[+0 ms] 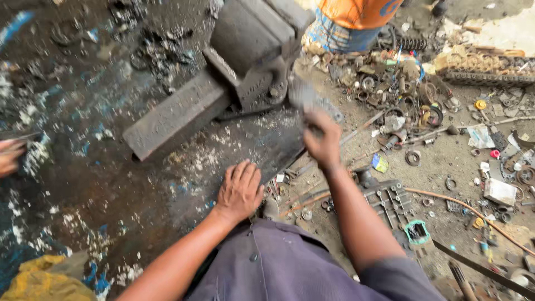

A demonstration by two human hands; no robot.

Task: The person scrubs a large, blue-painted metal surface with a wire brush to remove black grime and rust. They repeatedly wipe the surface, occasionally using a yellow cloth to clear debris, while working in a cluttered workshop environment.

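A: Far left, another person's fingers [8, 157] are just seen at the frame edge. The dark metal surface [111, 184] is scattered with filings.

B: The left hand [239, 190] is laid flat on that surface, fingers spread, nothing held.

A: Above it, the heavy bench vise [251, 50] is seen behind a steel bar [175, 114].

B: The right hand [322, 138] is closed around a blurred grey tool [304, 95], raised just beside the vise. What it is cannot be told.

A: Judged mid-work, then. Nothing finished is shown, and scrap parts [401, 95] are left strewn on the ground at right.
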